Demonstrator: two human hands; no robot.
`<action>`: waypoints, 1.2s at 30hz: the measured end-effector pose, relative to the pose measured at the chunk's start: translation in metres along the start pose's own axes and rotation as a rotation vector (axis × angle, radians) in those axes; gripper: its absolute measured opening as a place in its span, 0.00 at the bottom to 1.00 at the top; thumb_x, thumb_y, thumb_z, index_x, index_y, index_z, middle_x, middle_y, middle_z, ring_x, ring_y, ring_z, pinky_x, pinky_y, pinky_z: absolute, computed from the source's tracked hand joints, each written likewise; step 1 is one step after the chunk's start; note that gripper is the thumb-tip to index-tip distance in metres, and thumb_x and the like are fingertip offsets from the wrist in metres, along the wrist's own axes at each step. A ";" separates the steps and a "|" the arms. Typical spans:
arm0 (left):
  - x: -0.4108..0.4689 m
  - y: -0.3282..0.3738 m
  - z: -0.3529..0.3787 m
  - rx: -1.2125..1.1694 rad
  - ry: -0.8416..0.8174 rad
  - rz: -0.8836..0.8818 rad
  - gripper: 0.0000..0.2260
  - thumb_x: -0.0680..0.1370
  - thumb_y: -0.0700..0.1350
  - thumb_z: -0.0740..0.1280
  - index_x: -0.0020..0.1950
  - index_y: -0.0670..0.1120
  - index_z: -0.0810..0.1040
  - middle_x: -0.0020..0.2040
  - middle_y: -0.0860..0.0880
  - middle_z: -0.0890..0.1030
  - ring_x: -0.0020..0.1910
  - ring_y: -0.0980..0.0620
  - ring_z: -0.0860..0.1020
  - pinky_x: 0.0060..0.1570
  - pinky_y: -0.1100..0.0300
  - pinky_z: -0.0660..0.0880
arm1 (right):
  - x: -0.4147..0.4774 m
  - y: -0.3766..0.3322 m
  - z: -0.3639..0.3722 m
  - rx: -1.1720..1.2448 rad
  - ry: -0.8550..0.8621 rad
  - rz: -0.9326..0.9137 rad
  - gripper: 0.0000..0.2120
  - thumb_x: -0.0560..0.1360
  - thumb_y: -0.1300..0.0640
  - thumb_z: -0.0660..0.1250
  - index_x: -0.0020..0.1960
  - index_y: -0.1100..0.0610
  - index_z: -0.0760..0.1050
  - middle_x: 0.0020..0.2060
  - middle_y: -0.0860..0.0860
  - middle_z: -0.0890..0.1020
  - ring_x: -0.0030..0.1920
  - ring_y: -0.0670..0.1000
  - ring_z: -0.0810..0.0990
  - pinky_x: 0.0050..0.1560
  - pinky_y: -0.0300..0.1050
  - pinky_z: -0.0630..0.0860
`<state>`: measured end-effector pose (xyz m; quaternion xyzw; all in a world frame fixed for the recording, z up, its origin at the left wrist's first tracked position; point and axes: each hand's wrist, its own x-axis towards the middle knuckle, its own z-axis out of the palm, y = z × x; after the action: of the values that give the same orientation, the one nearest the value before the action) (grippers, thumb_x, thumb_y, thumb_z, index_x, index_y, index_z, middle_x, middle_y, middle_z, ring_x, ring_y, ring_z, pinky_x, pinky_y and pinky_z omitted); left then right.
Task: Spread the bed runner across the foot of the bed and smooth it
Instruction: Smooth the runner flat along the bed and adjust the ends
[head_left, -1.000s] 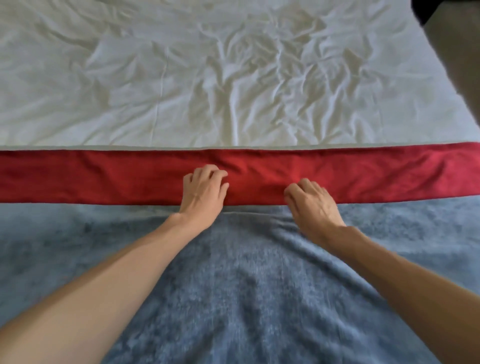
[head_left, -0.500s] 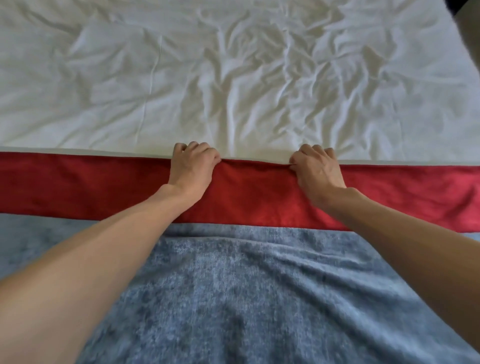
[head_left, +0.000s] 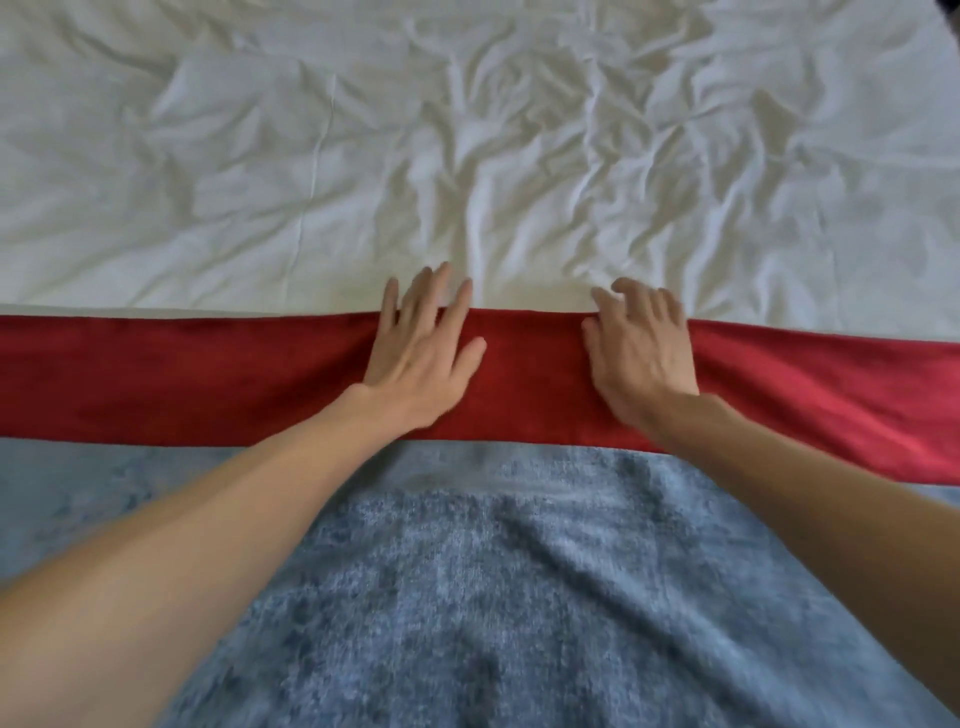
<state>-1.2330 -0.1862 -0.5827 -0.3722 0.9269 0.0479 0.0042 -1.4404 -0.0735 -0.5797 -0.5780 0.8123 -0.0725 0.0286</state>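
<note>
A red bed runner (head_left: 182, 379) lies as a long band across the bed from the left edge of the view to the right. My left hand (head_left: 421, 353) lies flat on it near the middle, fingers straight and spread, fingertips past its far edge onto the white sheet (head_left: 467, 156). My right hand (head_left: 641, 348) rests on the runner a little to the right, fingers loosely extended over the same far edge. Neither hand grips the cloth.
A blue-grey fuzzy blanket (head_left: 467, 597) covers the near part of the bed, under my forearms, up to the runner's near edge. The white sheet beyond the runner is heavily wrinkled. A dark sliver shows past the bed at the top right corner.
Both hands went from the runner's near edge to its far edge with curled fingers, and now lie opened flat on the runner.
</note>
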 end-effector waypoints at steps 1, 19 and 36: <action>-0.005 0.002 0.004 0.015 -0.063 0.029 0.30 0.79 0.59 0.46 0.77 0.46 0.50 0.78 0.42 0.47 0.76 0.42 0.46 0.72 0.40 0.41 | -0.009 -0.006 0.001 0.007 -0.057 -0.046 0.24 0.80 0.48 0.53 0.71 0.60 0.64 0.71 0.61 0.65 0.72 0.60 0.61 0.73 0.56 0.53; -0.053 -0.051 -0.017 -0.002 -0.043 -0.135 0.25 0.81 0.53 0.52 0.76 0.44 0.55 0.77 0.41 0.53 0.76 0.43 0.51 0.73 0.41 0.46 | -0.033 -0.072 -0.013 0.091 -0.189 -0.159 0.28 0.78 0.46 0.55 0.74 0.59 0.60 0.75 0.61 0.54 0.76 0.58 0.50 0.75 0.54 0.44; -0.200 -0.253 -0.039 -0.032 -0.143 -0.121 0.24 0.82 0.51 0.52 0.77 0.47 0.55 0.78 0.42 0.51 0.76 0.42 0.50 0.72 0.44 0.49 | -0.059 -0.282 0.007 0.015 -0.181 -0.178 0.26 0.75 0.50 0.59 0.71 0.60 0.66 0.73 0.64 0.60 0.73 0.63 0.60 0.71 0.60 0.60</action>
<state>-0.9120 -0.2337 -0.5568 -0.4232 0.8991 0.0891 0.0674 -1.1565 -0.1089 -0.5462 -0.6519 0.7513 -0.0285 0.0994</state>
